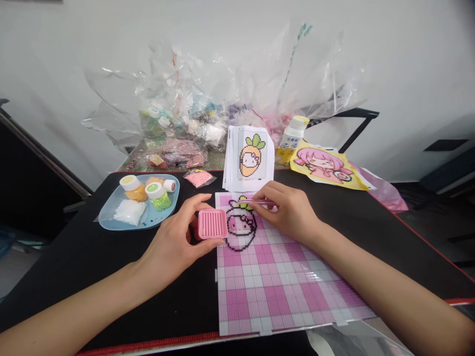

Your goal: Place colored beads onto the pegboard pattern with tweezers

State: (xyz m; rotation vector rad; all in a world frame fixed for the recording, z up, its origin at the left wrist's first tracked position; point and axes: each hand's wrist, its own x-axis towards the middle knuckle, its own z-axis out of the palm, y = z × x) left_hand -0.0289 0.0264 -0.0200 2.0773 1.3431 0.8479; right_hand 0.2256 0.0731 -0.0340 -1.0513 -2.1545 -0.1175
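My left hand (176, 235) grips a small pink ridged bead tray (213, 224) by its sides, at the left edge of the pegboard. A few tiny yellowish beads seem to lie in the tray's lower left corner. Pink tweezers (262, 201) are pinched in my right hand (289, 207), their tips pointing left at the leafy top of the bead picture. That picture, a black bead outline (240, 250) with some green beads (243, 200) at the top, lies on a pink-and-white checked pegboard (274, 296). Whether the tips hold a bead is too small to tell.
Behind the board stands a paper pattern (252, 155) of a carrot-shaped character. A blue plate (107, 217) at left carries bead jars and a white bead packet. Clear plastic bags (208, 99), a white-and-yellow bottle (296, 131) and a finished bead picture (326, 165) sit at the back.
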